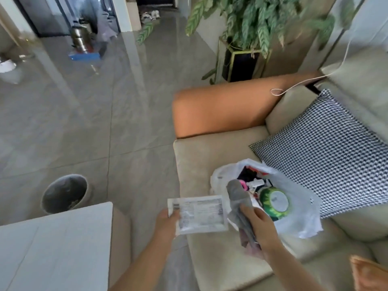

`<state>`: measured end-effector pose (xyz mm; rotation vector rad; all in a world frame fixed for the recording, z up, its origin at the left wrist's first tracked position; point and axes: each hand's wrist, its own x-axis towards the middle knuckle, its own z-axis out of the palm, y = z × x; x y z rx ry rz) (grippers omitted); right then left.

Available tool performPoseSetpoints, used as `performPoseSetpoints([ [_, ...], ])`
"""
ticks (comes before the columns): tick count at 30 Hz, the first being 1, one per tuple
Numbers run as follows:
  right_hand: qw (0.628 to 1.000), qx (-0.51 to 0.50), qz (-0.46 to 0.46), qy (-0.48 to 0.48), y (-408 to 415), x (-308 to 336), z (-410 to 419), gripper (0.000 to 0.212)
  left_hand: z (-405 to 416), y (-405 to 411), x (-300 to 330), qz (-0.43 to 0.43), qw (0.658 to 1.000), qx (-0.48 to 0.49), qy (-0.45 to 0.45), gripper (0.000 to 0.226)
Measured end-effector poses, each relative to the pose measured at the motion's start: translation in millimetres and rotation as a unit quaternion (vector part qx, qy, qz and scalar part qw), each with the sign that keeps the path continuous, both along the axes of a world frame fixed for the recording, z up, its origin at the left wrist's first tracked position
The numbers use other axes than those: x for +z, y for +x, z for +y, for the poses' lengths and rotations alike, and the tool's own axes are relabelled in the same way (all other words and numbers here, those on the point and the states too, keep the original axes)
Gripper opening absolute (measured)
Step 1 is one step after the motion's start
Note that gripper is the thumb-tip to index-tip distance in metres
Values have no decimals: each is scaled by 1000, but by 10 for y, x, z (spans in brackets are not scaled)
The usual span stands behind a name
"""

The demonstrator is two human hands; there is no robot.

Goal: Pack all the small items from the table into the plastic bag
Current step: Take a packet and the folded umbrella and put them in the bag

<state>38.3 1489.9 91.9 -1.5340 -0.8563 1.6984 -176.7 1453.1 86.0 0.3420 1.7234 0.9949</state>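
Nearest on the left is the corner of a white table, with a round grey bin on the floor just beyond it. The left hand pinches the left edge of a flat white packet with small print on it, thumb on top, holding it level in front of the sofa. The right hand has its fingers curled round a bunched grey cloth, whose upper end pokes up at the mouth of the plastic bag. The bag sits open on the beige sofa seat, to the right of the packet. Inside it lies a round green-rimmed thing, perhaps a small bowl or lid, among dark and pink bits too blurred to make out. Just behind the bag leans a black-and-white checked cushion. Farther off, an orange armrest ends the sofa, and beyond it stands a leafy plant in a dark pot.
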Motion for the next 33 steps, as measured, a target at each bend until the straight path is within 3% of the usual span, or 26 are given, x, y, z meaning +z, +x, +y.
performPoseSetpoints([
  [6,983,3,-178,-45,868,-282,507,21,635,927,-156,0,1000,-23,16,21],
  [12,975,0,-205,-81,1095,-469,1009,19,1093,1582,-223,-6,1000,10,17,21],
  [18,969,12,-244,-48,993,-636,1343,14,1441,1843,-516,-2,998,-59,-7,29],
  [20,962,28,-270,-4,950,-659,1411,45,1501,1884,-652,23,994,-104,-18,31],
  [22,958,36,-282,40,924,-705,1476,60,1551,1896,-757,52,990,-125,-30,36],
  [24,935,96,-332,77,931,-839,1491,54,1581,1871,-796,73,985,-142,-68,41],
  [26,886,197,-411,91,949,-949,1445,46,1548,1829,-774,84,973,-176,-126,38],
  [29,813,289,-497,95,979,-1012,1377,49,1474,1777,-753,6,971,-183,-155,23],
  [31,804,302,-504,89,994,-1001,1362,54,1456,1761,-732,-38,981,-140,-128,14],
  [33,816,280,-497,87,967,-931,1323,61,1423,1722,-676,-28,989,-116,-93,18],
])
